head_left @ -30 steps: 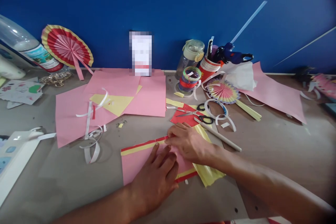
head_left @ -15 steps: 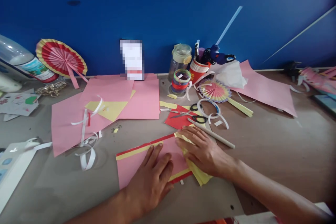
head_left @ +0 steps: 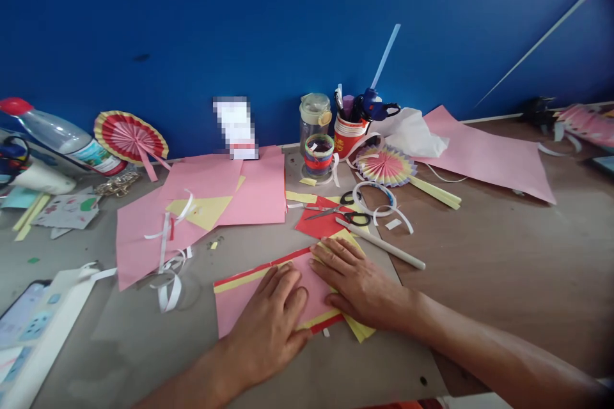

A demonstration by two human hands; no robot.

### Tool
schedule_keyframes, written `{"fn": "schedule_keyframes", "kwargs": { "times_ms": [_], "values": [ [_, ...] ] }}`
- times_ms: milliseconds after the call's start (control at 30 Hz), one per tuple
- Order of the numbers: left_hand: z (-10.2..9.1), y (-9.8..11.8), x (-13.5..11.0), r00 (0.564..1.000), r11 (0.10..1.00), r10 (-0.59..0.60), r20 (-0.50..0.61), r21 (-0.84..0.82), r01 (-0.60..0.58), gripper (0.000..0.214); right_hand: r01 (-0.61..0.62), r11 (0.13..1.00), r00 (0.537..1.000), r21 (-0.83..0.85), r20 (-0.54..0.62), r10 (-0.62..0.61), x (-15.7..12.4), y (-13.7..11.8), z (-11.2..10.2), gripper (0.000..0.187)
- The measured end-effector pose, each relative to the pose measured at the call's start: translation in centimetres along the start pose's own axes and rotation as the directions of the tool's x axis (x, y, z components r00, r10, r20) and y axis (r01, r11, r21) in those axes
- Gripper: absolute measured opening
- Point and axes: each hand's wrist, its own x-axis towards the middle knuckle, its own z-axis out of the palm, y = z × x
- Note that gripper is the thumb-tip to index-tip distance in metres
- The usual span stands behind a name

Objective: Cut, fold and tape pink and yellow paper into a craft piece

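Our left hand [head_left: 268,319] and right hand [head_left: 357,284] both lie palm down and opened, the left with slightly bent fingers, and neither grips anything. Under them, on the near part of the counter [head_left: 144,339], is one pink sheet [head_left: 235,307], with a red and yellow border on two long edges, so two borders in all. One piece of yellow paper [head_left: 357,329] sits at its right end; our right hand hides how these two overlap.

For good pressing, we judge, the left hand should hold the pink sheet steady while the right one presses evenly outward, so that the edges meet straight and no wrinkle forms.

Just beyond, we count one pair of scissors [head_left: 338,209] on red paper [head_left: 316,223], one pale rod [head_left: 384,244] and one white ring of tape [head_left: 394,198]. Farther out, we see two round pleated fans clearly, one at left [head_left: 129,134] and one at right [head_left: 386,165], one red cup [head_left: 349,137], one lidded jar [head_left: 314,118], and at least three large pink sheets in the overlapping pile [head_left: 256,195].
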Motion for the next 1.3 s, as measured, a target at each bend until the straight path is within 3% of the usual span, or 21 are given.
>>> {"fn": "schedule_keyframes", "kwargs": {
  "times_ms": [167,300,500,833,1033,1300],
  "values": [
    [-0.8,-0.8,0.1,0.981,0.992,-0.089,-0.171,-0.105,0.072,0.016,-0.011,1.000,1.000,0.015,-0.009,0.011,0.2,0.0,0.2,0.054],
    [0.1,-1.2,-1.1,0.948,0.995,-0.065,-0.310,0.056,0.087,0.026,-0.042,0.999,0.999,0.016,0.004,0.042,0.1,-0.1,0.1,0.057],
    [1.8,-0.6,-2.4,0.989,0.974,-0.062,-0.137,0.210,0.090,0.038,-0.031,0.999,0.999,0.010,-0.034,0.032,-0.1,-0.3,0.3,0.053],
    [1.9,1.0,-2.4,0.988,0.962,-0.123,-0.093,0.234,0.142,0.049,-0.012,0.998,0.990,-0.064,-0.143,0.002,-0.1,-0.4,1.5,0.049],
    [1.6,0.5,-3.7,0.975,0.957,-0.141,-0.174,0.229,0.179,0.059,0.008,0.993,0.991,-0.118,-0.132,-0.024,-0.2,-0.2,1.8,0.054],
    [1.0,-0.5,-6.0,0.968,0.930,-0.241,-0.067,0.270,0.251,0.061,0.022,0.986,0.986,-0.168,-0.159,-0.049,-0.4,0.1,2.2,0.056]
  ]
}}
